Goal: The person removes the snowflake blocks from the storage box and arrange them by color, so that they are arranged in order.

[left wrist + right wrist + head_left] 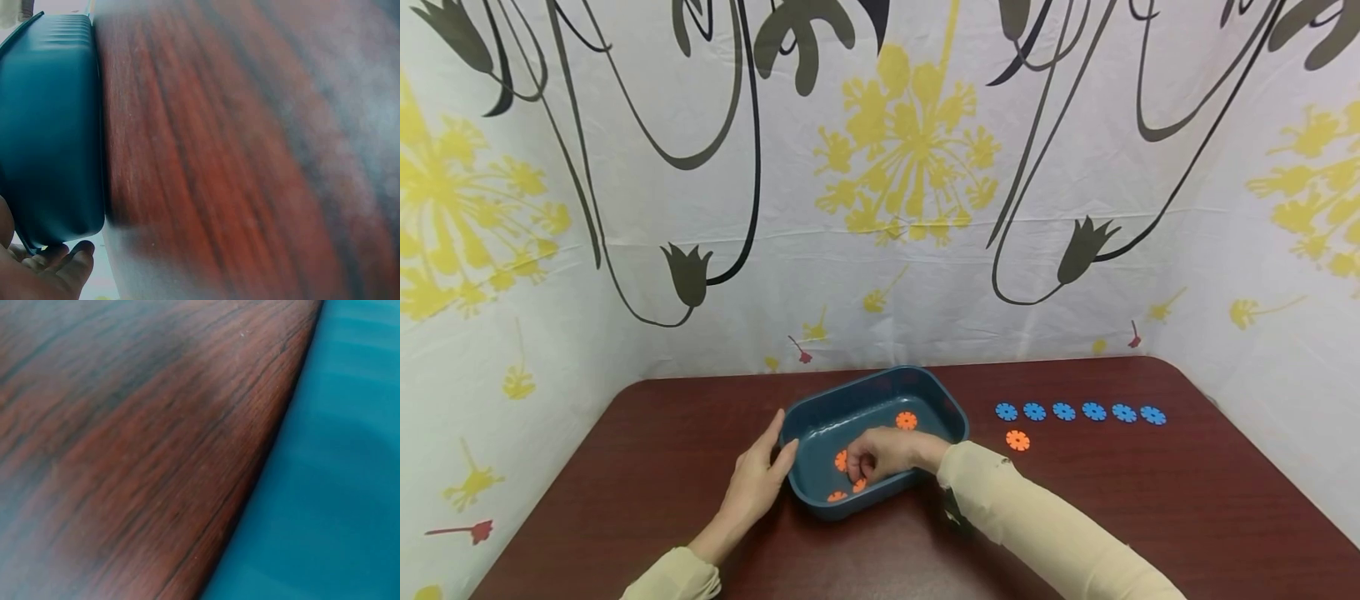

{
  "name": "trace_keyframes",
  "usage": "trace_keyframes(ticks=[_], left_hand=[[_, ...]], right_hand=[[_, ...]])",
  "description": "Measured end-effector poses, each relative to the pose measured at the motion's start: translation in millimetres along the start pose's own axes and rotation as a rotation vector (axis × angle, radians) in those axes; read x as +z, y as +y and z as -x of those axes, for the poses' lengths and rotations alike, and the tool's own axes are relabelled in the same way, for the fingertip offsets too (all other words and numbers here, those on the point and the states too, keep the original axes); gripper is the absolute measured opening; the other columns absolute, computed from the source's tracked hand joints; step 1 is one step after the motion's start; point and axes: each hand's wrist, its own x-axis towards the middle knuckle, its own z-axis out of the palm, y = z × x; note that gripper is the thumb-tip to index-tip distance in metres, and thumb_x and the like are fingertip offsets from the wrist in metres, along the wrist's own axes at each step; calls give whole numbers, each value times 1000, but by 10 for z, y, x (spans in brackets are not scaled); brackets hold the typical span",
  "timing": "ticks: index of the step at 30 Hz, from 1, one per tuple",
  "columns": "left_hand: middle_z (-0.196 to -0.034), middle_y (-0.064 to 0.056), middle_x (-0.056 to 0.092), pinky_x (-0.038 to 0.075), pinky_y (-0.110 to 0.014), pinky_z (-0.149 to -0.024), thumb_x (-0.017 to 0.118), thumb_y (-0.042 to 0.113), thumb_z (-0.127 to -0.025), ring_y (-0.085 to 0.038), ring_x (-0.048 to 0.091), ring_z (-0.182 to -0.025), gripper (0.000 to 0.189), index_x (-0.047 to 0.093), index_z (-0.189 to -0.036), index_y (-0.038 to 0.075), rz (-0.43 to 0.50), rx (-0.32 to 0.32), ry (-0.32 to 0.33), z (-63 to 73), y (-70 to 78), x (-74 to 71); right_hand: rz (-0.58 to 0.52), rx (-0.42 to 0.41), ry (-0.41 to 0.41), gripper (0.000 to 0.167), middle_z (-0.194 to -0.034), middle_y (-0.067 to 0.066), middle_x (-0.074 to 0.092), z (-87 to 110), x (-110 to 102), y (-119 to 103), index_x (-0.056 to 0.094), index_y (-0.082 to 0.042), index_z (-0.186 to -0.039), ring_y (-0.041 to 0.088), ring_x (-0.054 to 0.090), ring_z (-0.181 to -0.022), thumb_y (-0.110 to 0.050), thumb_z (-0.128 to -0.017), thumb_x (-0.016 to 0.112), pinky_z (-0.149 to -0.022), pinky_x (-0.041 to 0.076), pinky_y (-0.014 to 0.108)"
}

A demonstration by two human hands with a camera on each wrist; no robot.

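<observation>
A dark blue-green plastic tub (808,417) stands on the table. My left hand (756,479) holds its left end, thumb at the rim and fingers along the outside; the left wrist view shows fingertips (78,259) at the tub's end wall (50,131). My right hand (887,452) reaches down inside, fingers bent, fingertips right at an orange notched disc (859,485). I cannot tell whether they pinch it. Other orange notched discs lie in the tub: one beside the fingers (841,461), another by the near wall (837,497), another farther back (906,421). The right wrist view shows only the tub's outer wall (331,487) and tabletop.
Right of the tub, several blue notched discs (1063,412) form a row on the dark red wood-grain table (1112,508). A single orange disc (1018,440) lies in front of the row's left end. Patterned white cloth (910,292) hangs behind the table and at both sides.
</observation>
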Motion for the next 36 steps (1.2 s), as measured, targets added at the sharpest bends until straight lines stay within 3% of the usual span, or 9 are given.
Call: trace_keyframes(ticks=[15,27,32,36], left_hand=[[-151,-12,31,34,-51,-106,50,26,-98,-31,33,-137,60,24,-150,12,8,-6,2,-6,-3,-8],[-151,-13,32,35,-51,-105,51,26,-98,-32,35,-136,60,24,-150,12,12,4,4,-6,6,-12],[-151,-13,32,35,-52,-105,50,26,-98,-32,35,-136,60,24,-150,12,13,8,2,-10,6,-14],[-151,-13,31,35,-51,-106,50,26,-98,-32,34,-136,60,24,-150,12,14,1,0,-4,-1,-5]], right_hand=[[69,30,14,11,-67,-4,55,-13,-6,-35,64,-8,-82,3,45,-57,1,-81,70,-55,41,14],[51,-60,-65,15,-78,2,60,-7,-54,24,65,-4,-89,0,48,-64,9,-81,64,-61,44,12],[111,-66,-63,13,-78,1,59,-10,-63,15,63,-5,-87,0,46,-64,6,-81,67,-61,44,13],[96,-47,-60,12,-79,0,59,-7,-52,22,62,-5,-86,0,46,-65,4,-81,68,-62,44,13]])
